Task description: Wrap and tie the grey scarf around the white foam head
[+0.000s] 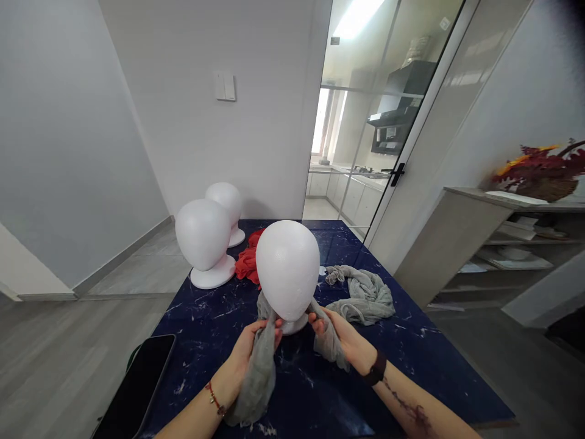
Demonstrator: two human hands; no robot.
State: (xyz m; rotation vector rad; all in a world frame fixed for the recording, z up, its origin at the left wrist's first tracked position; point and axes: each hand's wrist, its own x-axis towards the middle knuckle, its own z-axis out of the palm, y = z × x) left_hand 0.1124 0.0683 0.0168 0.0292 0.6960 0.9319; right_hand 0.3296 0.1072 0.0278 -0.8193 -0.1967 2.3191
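Observation:
A white foam mannequin head (287, 262) stands upright on the table in front of me. A sheer grey scarf (259, 372) passes behind its neck, and its two ends come forward on either side. On the left of the neck, my left hand (251, 341) is closed on one end, which hangs down toward the table's front. My right hand (336, 335) grips the other, shorter-hanging end at the right of the neck. The scarf's stretch behind the neck is hidden by the head.
Two more foam heads (203, 235) stand at the back left, beside a crumpled red cloth (248, 262). Another grey scarf (365, 296) lies bunched at the right. A black tablet-like device (137, 384) rests at the left edge of the dark blue marbled table (402, 360).

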